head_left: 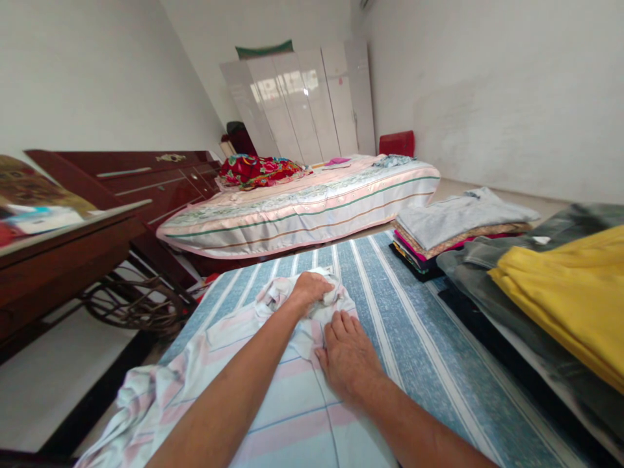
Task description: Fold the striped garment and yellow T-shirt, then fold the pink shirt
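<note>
A pale shirt [292, 396] with pink and blue stripes lies spread over a blue striped bed cover. Its far end, near a bunched collar-like part [273, 292], is wrinkled. My left hand [312, 290] is closed on the cloth at that far end, its fingertips partly hidden by the fabric. Just nearer and to the right, my right hand [348, 354] rests flat on the shirt's right edge, fingers stretched out. One side of the shirt trails in loose folds toward the lower left.
Folded clothes [463, 218] are stacked on the right, beside a nearer pile topped with a yellow garment [570, 279]. Beyond stands another bed [302, 214] with a red flowered blanket [258, 170]. A wooden table [73, 240] is at the left; a wardrobe [302, 97] is behind.
</note>
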